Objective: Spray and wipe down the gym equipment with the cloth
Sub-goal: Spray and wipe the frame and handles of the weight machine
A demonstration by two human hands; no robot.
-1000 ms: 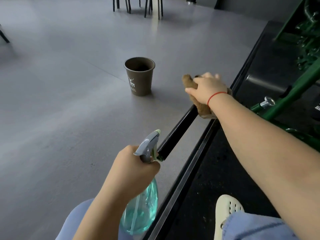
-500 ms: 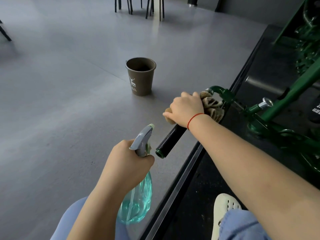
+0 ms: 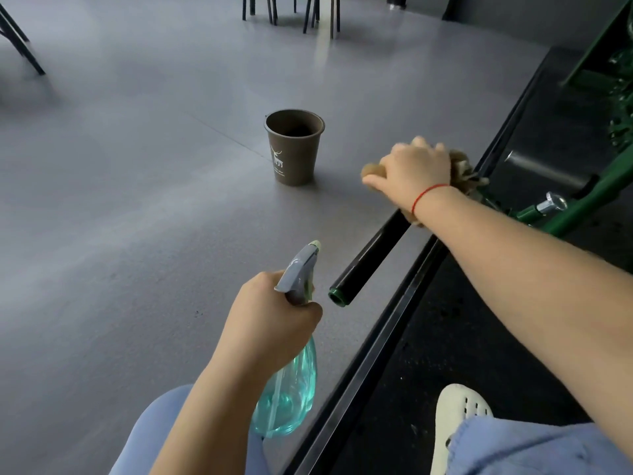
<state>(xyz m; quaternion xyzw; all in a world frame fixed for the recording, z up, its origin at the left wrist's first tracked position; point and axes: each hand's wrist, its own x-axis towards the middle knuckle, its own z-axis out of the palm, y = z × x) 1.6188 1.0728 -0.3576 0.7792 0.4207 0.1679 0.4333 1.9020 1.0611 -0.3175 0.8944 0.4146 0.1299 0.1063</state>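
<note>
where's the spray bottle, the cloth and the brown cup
spray bottle (image 3: 287, 402), head view, on its clear teal body
cloth (image 3: 460, 171), head view, on the bunched folds at its right end
brown cup (image 3: 296, 162), head view, on its side wall beside the white logo

A smooth grey floor (image 3: 120, 200) fills the left and middle, a pale streak of reflected light at its far end. Dark chair legs (image 3: 274, 8) stand far off, another leg (image 3: 20, 39) far left, a dark wall (image 3: 513, 15) far right
</note>
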